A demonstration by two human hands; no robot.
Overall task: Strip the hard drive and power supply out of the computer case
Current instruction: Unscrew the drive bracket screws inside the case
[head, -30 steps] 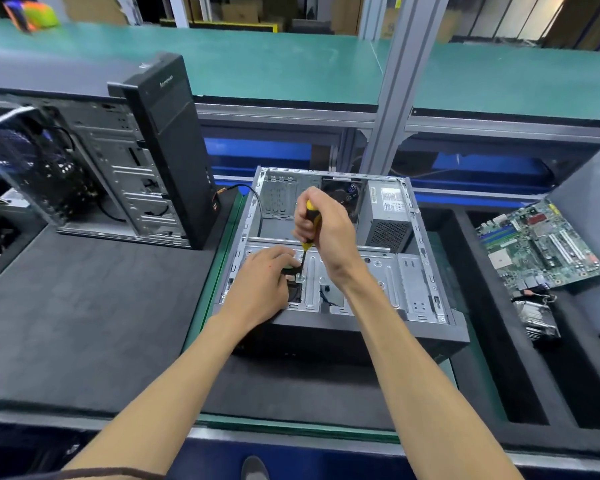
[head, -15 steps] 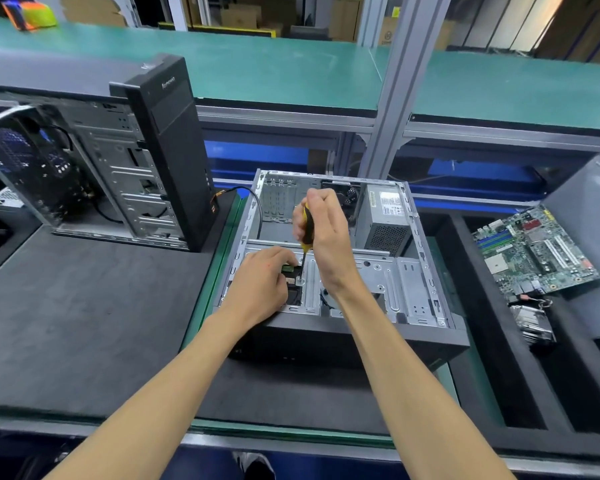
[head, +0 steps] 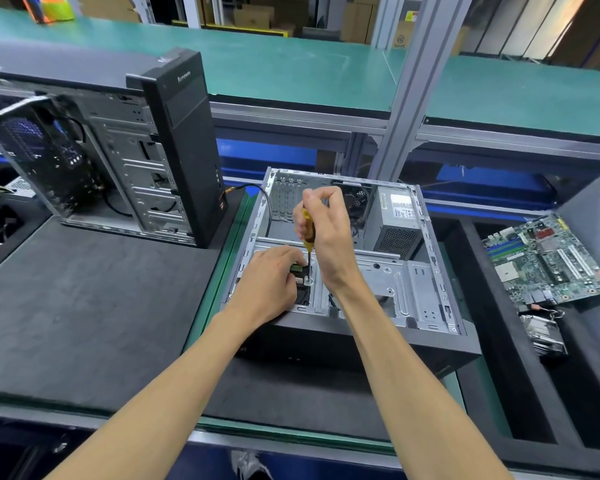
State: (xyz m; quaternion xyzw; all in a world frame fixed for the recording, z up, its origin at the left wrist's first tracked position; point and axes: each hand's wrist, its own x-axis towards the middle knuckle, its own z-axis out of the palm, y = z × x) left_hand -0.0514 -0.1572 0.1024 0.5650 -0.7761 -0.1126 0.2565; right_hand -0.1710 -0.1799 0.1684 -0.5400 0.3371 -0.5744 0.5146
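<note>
An open grey computer case (head: 426, 344) lies on its side in front of me. The grey power supply (head: 395, 220) sits in its far right corner. My right hand (head: 326, 233) grips a yellow-handled screwdriver (head: 308, 233), held upright with its tip on a screw in the drive bracket (head: 388, 282). My left hand (head: 271, 282) rests on the bracket's left part, fingers pinching a small dark and green part (head: 297, 270) beside the screwdriver tip. The hard drive is mostly hidden under my left hand and the bracket.
A second, black tower case (head: 146, 161) stands upright at the left on the dark mat (head: 84, 306). A green motherboard (head: 548, 261) and a heatsink (head: 541, 334) lie in the black bin at right. A metal post (head: 409, 98) rises behind the case.
The view has shifted slightly. My right hand has turned a little around the screwdriver handle. My left hand stays in the same place on the bracket.
</note>
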